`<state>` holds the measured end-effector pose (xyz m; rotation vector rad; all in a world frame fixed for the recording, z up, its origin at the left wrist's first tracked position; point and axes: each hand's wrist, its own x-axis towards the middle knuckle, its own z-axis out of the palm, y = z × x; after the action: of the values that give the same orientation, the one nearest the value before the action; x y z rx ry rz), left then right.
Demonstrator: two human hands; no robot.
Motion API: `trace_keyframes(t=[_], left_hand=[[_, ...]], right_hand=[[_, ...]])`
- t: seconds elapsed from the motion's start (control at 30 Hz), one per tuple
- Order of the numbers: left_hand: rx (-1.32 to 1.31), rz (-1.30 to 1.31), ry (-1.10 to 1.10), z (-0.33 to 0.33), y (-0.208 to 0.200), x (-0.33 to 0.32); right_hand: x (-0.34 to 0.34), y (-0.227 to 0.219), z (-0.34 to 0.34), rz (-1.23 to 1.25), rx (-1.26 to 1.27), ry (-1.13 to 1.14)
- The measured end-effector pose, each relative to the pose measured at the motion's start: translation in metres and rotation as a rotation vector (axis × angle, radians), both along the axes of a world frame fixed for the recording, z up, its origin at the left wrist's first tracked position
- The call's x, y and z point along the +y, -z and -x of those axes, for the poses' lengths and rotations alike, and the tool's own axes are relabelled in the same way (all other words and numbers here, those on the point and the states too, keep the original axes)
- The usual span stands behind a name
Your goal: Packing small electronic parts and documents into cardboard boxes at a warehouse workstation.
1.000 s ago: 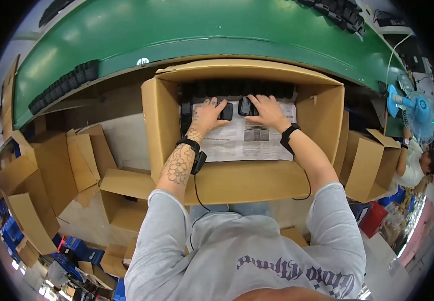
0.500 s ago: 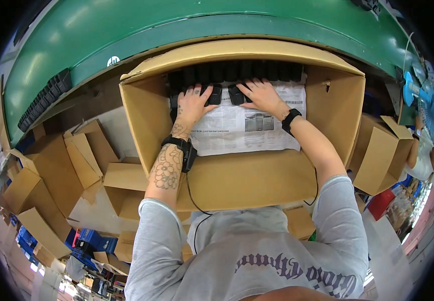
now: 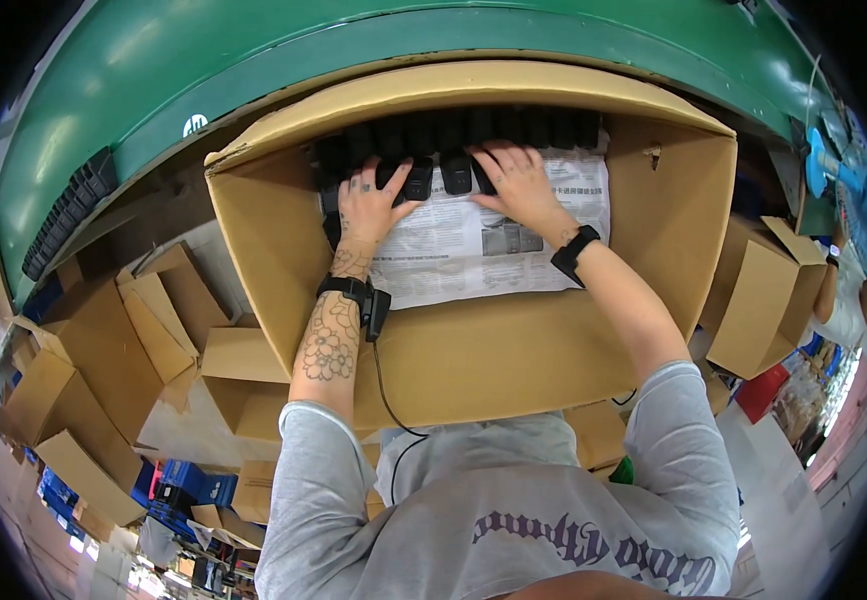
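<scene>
Black blocks (image 3: 419, 181) are being grasped by the left hand (image 3: 368, 208) and the right hand (image 3: 525, 188) over newspaper (image 3: 438, 255) inside a cardboard box (image 3: 498, 355).

Grey short-sleeved shirt (image 3: 413, 540), purple lettering (image 3: 565, 534), black left wristband (image 3: 349, 288), thin black cable (image 3: 384, 396), black right wristband (image 3: 573, 256), floral tattoo (image 3: 329, 350)

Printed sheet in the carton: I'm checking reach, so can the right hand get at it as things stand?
Probably yes: the right hand is inside the carton, and much of the printed sheet lies bare beside it. The hand seems to hold a black block, which may need releasing first.
</scene>
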<state>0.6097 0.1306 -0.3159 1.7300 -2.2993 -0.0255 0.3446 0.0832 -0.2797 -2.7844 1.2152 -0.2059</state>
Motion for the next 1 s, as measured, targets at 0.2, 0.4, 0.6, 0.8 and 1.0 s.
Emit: trace_keyframes(t=[0.2, 0.4, 0.6, 0.8, 1.0], left_hand=[[0.047, 0.010, -0.009, -0.003, 0.001, 0.010], [0.113, -0.010, 0.024, -0.006, 0.003, 0.008], [0.123, -0.016, 0.029, -0.007, 0.003, 0.012], [0.154, -0.035, -0.015, -0.006, 0.001, 0.014], [0.175, -0.004, -0.034, 0.000, -0.002, 0.017]], right_hand=[[0.012, -0.018, 0.054, -0.178, -0.005, 0.141], [0.022, -0.010, 0.061, -0.287, -0.074, 0.221], [0.020, -0.008, 0.052, -0.271, -0.205, 0.254], [0.023, -0.007, 0.049, -0.326, -0.278, 0.282], [0.031, -0.001, 0.046, -0.251, -0.315, 0.356]])
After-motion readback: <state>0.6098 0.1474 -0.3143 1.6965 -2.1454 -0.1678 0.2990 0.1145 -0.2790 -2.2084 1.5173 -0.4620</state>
